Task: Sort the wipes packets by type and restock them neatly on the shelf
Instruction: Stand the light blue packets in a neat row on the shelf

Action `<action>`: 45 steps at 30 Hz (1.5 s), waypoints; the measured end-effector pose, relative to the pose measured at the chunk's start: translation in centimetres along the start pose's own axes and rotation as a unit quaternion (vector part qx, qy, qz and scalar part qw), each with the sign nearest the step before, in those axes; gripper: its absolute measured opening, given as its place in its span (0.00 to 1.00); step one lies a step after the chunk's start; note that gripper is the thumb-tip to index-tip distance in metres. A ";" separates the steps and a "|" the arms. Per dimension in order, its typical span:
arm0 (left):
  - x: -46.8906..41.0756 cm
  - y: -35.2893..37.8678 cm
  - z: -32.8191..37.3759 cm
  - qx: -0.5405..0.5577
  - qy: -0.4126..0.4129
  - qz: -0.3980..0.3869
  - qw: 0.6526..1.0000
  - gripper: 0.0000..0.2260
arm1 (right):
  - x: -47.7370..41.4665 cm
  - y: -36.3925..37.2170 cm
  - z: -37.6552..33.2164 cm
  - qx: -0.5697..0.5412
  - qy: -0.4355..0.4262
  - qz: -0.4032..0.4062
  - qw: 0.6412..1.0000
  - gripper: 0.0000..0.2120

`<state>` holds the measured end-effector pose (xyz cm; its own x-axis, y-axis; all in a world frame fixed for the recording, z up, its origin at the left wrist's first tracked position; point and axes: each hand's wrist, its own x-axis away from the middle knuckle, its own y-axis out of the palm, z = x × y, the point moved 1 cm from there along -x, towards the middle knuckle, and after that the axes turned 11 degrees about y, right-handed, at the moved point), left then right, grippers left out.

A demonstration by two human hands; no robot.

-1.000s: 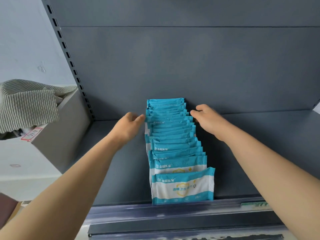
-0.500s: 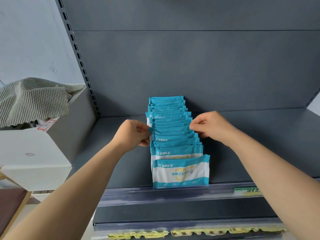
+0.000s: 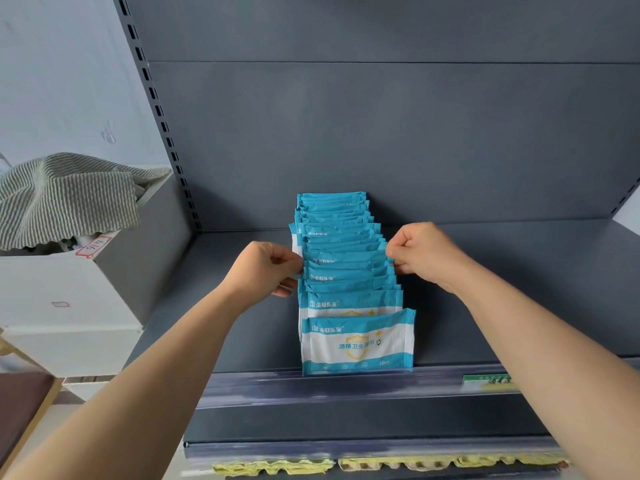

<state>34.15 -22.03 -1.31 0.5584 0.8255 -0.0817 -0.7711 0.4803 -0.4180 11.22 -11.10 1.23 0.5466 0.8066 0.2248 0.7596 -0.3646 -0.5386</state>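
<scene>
A single row of several blue-and-white wipes packets (image 3: 349, 268) stands upright on the dark grey shelf (image 3: 519, 289), running from the back panel to the front lip. The front packet (image 3: 357, 342) shows a yellow shield print. My left hand (image 3: 263, 271) pinches the left edges of the packets in the middle of the row. My right hand (image 3: 420, 252) pinches their right edges, fingers curled. Both hands flank the row at the same depth.
A white cardboard box (image 3: 69, 299) with a striped grey cloth (image 3: 65, 195) draped over it stands left of the shelf upright. A clear price rail (image 3: 381, 382) with a green label (image 3: 488, 380) runs along the shelf front. Yellow packets (image 3: 381, 464) show on the shelf below.
Both hands have come forward from the back of the row to its middle and closed on the packet edges. The packets stand tighter and straighter, and the view has shifted left.
</scene>
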 end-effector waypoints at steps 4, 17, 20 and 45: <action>-0.8 -0.4 -0.2 -0.036 0.025 0.043 0.998 0.06 | -0.7 -0.7 -0.2 0.011 -0.013 0.010 1.000 0.02; -6.5 -0.8 0.7 -0.083 0.040 0.085 0.992 0.04 | -4.6 0.6 -2.2 0.051 -0.027 0.033 0.998 0.05; -6.6 -0.5 0.7 -0.027 0.029 0.062 0.997 0.06 | -4.8 0.8 -2.2 0.050 -0.037 0.030 0.998 0.07; -6.5 -0.2 1.0 -0.073 0.041 0.084 0.993 0.07 | -5.5 0.1 -1.8 0.052 -0.039 0.092 0.994 0.05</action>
<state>30.38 -27.23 0.24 0.4534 0.8605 -0.2322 -0.8059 0.2846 -0.5192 8.93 -16.41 1.35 0.6413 0.7654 0.0532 0.6057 -0.4625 -0.6475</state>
